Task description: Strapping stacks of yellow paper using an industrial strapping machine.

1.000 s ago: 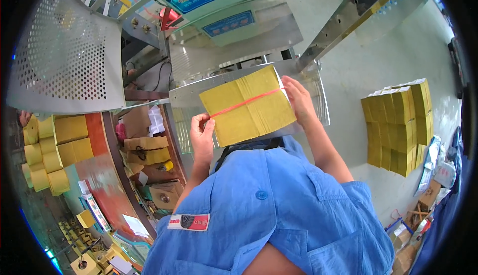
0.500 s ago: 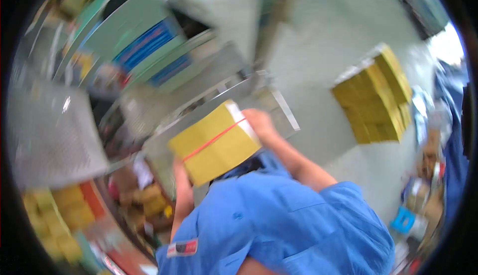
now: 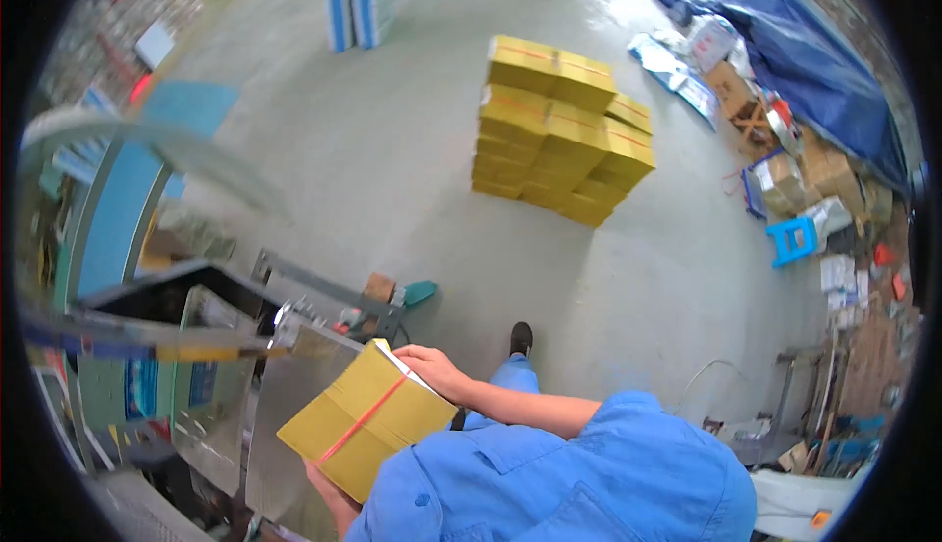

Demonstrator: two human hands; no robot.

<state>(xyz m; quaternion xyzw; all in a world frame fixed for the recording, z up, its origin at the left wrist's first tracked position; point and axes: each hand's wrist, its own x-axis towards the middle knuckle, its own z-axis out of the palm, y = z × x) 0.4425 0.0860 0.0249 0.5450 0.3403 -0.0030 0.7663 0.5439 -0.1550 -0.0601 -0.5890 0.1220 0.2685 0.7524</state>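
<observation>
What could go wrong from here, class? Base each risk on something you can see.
The flat, rectangular yellow bundle might drop if the right-hand fingers slip at its white edge.
Its contents could shift, since a single thin red band is all the binding that shows.
The uneven, block-shaped stack of yellow bundles on the smooth grey floor could topple if bumped.

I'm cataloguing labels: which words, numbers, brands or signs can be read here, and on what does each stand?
None can be read.
Blue label on machine: too blurred.
Marks on white bag: too small.
Bundle: no print visible on its top.
</observation>
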